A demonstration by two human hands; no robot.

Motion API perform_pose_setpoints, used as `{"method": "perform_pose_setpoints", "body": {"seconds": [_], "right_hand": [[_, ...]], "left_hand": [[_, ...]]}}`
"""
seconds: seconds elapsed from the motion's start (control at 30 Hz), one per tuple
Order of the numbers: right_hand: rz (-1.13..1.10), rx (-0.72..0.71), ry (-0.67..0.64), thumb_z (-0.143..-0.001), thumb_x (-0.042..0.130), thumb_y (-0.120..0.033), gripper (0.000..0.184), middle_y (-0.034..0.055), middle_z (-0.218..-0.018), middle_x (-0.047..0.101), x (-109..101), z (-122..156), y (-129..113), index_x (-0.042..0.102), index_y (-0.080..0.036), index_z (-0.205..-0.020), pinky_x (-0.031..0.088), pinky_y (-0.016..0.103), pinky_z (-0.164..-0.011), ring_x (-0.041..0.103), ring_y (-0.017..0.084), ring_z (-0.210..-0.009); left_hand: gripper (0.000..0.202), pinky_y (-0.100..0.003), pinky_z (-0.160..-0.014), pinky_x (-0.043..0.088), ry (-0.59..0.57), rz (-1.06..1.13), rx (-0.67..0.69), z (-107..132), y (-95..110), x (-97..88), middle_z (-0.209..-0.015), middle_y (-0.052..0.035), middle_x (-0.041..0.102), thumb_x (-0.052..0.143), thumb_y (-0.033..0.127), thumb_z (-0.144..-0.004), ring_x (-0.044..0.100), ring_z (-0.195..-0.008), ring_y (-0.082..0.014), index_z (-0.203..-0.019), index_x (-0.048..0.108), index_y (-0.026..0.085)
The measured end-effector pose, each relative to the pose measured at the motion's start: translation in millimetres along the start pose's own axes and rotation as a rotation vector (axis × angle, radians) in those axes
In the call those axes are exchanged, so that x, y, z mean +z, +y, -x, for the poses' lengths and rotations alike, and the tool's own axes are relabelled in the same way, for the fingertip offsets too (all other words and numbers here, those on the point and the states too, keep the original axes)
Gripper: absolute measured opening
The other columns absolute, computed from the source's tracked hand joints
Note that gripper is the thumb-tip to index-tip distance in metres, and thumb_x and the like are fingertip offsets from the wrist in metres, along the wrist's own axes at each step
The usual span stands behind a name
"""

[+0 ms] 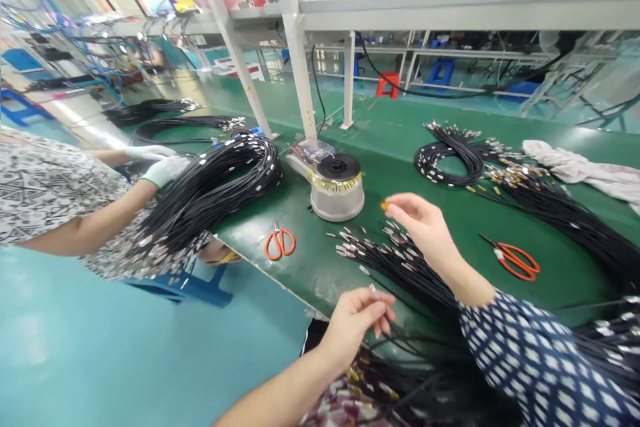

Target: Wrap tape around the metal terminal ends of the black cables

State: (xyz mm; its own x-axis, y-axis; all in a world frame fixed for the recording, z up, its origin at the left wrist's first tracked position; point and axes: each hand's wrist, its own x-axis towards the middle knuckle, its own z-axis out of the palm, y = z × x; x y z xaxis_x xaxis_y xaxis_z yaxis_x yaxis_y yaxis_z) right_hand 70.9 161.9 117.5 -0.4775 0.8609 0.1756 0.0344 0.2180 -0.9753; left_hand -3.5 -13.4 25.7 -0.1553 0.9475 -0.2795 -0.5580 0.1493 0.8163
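Cable (392,328) pinched near its pale end in left hand (354,315), over the near part of the desk (316,268) — likely light, flexible, best gripped just behind the tip. Right hand (420,219) pinches a small yellow piece (384,206) — probably thin, sticky, best taken by an edge.

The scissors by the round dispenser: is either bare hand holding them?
No, the scissors lie on the green table, while the left hand holds a cable end and the right hand a yellow piece.
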Motion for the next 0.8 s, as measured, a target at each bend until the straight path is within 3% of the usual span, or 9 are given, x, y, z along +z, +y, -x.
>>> {"method": "perform_pose_setpoints", "body": {"seconds": [0.17, 0.3, 0.47, 0.63, 0.8], "right_hand": [[-0.214, 0.371, -0.014, -0.069, 0.082, -0.041, 0.024, 0.006, -0.098, 0.074, -29, 102, 28, 0.074, -0.021, -0.08, 0.05, 0.033, -0.091, 0.066, 0.019, -0.094], [-0.258, 0.47, -0.029, -0.066, 0.083, -0.041, 0.022, 0.0055, -0.099, 0.072, -29, 145, 33, 0.075, -0.021, -0.07, 0.051, 0.033, -0.088, 0.065, 0.019, -0.093], [-0.307, 0.408, -0.08, -0.07, 0.082, -0.037, 0.018, 0.0047, -0.094, 0.07, -17, 151, 33, 0.074, -0.021, -0.069, 0.05, 0.033, -0.086, 0.065, 0.018, -0.089], [-0.331, 0.406, -0.122, -0.072, 0.08, -0.037, 0.018, 0.0046, -0.09, 0.069, -13, 148, 33, 0.072, -0.021, -0.069, 0.052, 0.032, -0.076, 0.064, 0.018, -0.081], [-0.311, 0.415, -0.12, -0.074, 0.079, -0.038, 0.019, 0.0038, -0.087, 0.069, -11, 149, 28, 0.071, -0.021, -0.069, 0.052, 0.032, -0.075, 0.064, 0.016, -0.076]], "left_hand": [[0.028, -0.018, -0.044, 0.039, -0.023, -0.019, -0.046, 12, 15, 15.7, -0.069, -0.0079, 0.074, 0.079, 0.03, -0.074, 0.062, -0.048, -0.0117, -0.084, 0.058, 0.014], [0.029, -0.02, -0.047, 0.046, -0.039, -0.096, -0.064, 20, 19, 19.9, -0.07, -0.0064, 0.074, 0.075, 0.029, -0.079, 0.065, -0.049, -0.0131, -0.099, 0.061, 0.013], [0.042, -0.021, -0.052, 0.05, -0.081, -0.199, -0.027, 28, 19, 17.8, -0.07, -0.0029, 0.073, 0.069, 0.023, -0.085, 0.065, -0.051, -0.012, -0.124, 0.059, 0.014], [0.042, -0.022, -0.054, 0.052, -0.105, -0.241, -0.039, 30, 20, 14.1, -0.072, -0.0028, 0.073, 0.068, 0.021, -0.086, 0.065, -0.052, -0.0115, -0.127, 0.062, 0.015], [0.042, -0.023, -0.055, 0.052, -0.112, -0.237, -0.045, 30, 21, 12.9, -0.071, -0.0027, 0.073, 0.068, 0.021, -0.086, 0.065, -0.053, -0.0116, -0.127, 0.064, 0.016]]}}
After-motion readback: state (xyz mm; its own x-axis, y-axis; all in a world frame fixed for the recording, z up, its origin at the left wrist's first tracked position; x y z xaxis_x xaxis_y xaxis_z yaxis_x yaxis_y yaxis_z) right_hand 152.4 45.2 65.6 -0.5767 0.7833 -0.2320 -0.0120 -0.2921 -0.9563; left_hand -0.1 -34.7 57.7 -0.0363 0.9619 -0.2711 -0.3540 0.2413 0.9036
